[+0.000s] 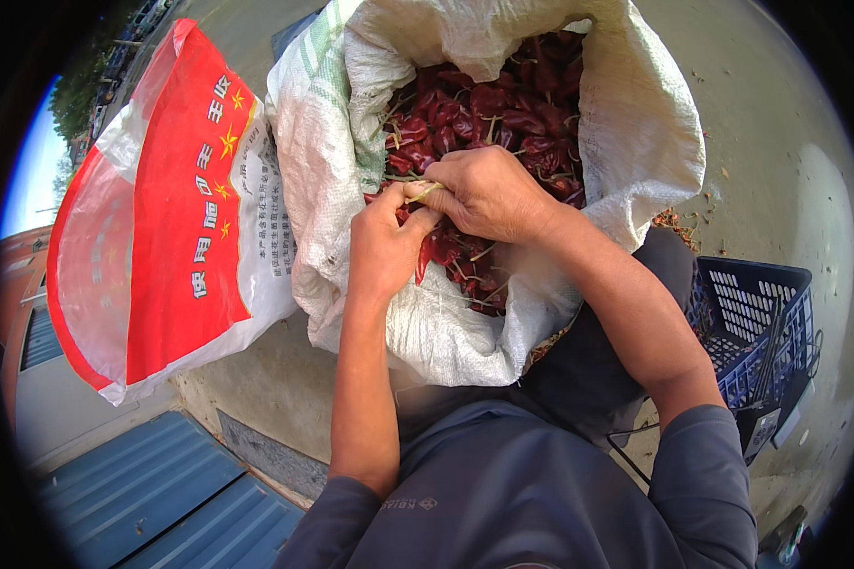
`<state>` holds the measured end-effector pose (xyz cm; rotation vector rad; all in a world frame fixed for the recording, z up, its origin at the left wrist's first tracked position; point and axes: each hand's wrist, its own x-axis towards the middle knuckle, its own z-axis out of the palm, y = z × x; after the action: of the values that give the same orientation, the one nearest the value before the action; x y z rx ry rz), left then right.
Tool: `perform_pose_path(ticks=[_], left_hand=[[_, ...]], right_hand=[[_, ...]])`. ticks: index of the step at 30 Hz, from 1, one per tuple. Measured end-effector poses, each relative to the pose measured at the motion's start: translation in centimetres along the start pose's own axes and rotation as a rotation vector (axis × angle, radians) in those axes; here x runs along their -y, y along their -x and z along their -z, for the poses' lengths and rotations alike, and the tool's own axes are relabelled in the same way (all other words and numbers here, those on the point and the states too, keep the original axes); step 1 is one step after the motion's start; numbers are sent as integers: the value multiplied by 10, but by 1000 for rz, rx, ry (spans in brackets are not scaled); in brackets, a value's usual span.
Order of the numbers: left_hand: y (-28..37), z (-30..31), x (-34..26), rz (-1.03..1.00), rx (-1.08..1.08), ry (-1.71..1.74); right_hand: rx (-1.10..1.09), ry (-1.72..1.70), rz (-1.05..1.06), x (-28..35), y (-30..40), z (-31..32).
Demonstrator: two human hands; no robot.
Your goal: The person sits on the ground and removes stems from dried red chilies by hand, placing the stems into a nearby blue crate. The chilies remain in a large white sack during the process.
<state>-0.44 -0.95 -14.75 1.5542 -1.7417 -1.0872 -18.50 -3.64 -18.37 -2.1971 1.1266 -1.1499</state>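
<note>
A white woven sack [640, 135], its rim rolled outward, stands open in front of me. It holds many dried dark-red chili peppers [462, 114] with pale stems. My left hand [384, 249] and my right hand [494, 195] meet over the near left part of the opening. Between their fingertips is a pale green-yellow chili stem [427, 190], pinched from both sides. A red pepper [425, 259] shows just below my left thumb; whether it belongs to that stem is hidden by my fingers.
A red and white printed plastic bag [185, 213] leans against the sack's left side. On the right is a blue perforated plastic crate [747, 313]. Chili scraps [676, 226] lie on the concrete ground [761, 142]. Blue corrugated metal panels [164, 491] are at lower left.
</note>
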Motion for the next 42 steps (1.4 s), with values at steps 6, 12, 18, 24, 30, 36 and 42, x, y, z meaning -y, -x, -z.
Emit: perform_pose_path(ticks=[6, 12, 18, 24, 30, 36, 42], left_hand=[[2, -11, -14, -98, -115, -306], [1, -21, 4, -171, -175, -49], [-3, -23, 14, -79, -128, 614], [21, 0, -8, -51, -125, 776], [39, 118, -173, -886, -1189, -546], [11, 244, -176, -294, -926, -1387], [-51, 15, -93, -650, -104, -840]], right_hand=[[9, 117, -114, 1, -1, 12], [-15, -58, -149, -4, 1, 7], [-42, -750, -457, 3, -5, 15], [-207, -1121, -728, -4, -17, 35], [-87, -1069, -771, 5, -20, 37], [-140, -1134, -717, -1, -25, 49], [-52, -1063, -663, -15, -13, 53]])
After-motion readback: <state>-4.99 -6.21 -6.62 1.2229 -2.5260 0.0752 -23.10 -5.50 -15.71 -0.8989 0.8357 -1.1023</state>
